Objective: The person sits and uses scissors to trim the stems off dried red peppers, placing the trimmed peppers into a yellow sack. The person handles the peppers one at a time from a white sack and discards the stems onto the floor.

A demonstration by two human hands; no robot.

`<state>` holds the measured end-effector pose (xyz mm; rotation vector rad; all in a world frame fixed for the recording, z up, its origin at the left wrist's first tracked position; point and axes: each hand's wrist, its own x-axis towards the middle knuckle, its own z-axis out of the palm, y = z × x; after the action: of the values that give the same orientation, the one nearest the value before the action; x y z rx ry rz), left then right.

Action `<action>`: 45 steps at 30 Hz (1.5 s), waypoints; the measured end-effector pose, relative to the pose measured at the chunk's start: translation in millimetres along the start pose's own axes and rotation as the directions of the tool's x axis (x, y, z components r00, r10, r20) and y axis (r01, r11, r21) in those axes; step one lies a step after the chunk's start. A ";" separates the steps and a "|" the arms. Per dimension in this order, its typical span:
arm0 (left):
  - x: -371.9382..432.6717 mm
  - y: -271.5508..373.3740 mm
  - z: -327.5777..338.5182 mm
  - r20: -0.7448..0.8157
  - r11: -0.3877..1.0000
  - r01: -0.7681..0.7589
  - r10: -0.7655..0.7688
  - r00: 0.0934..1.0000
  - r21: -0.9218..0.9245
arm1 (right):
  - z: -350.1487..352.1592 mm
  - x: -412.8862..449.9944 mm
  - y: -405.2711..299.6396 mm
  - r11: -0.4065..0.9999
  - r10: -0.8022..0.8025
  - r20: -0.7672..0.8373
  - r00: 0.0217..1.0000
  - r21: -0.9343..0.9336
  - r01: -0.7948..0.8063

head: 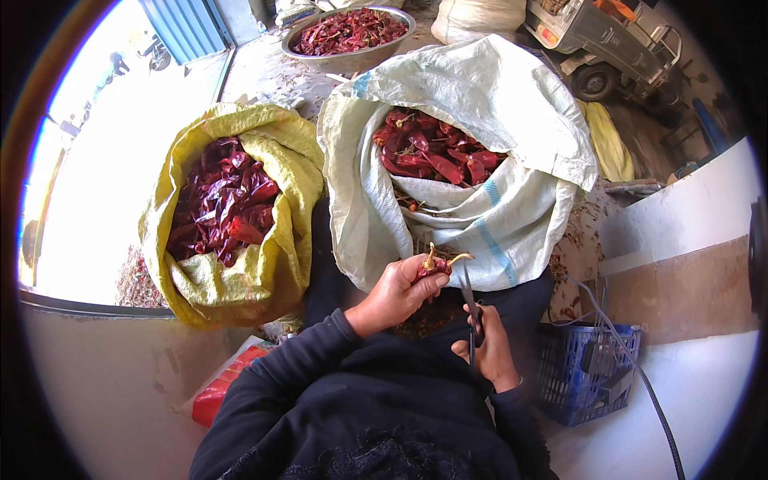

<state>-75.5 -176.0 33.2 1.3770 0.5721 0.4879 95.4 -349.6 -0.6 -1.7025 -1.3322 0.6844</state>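
Dried red chilies (433, 268) with pale curved stems are held in my left hand (401, 292), near the front of a white woven sack (534, 222). Just to their right, my right hand (493, 348) grips a pair of dark metal scissors (474, 312), whose blades point up beside the stems. The white sack has a rolled-down rim and holds whole red chilies (441, 150). At the left, a yellow woven sack (294, 180) holds dark, glossy red chilies (225, 198).
A metal basin (351, 59) heaped with red chilies stands beyond the sacks. A blue plastic crate (585, 378) and a cable (642, 366) are at the right. A cargo tricycle (624, 48) stands at the upper right. A red bag (225, 384) lies at lower left.
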 end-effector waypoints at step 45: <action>-14.1 3.9 -2.4 0.106 0.830 -0.404 0.395 0.913 0.384 | -27.4 2.0 -26.7 0.996 0.056 0.120 0.991 -0.078 -0.047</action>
<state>-87.8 -182.5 38.0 1.9111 0.3705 0.7197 105.4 -353.5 36.2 -1.7840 -1.4184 0.7885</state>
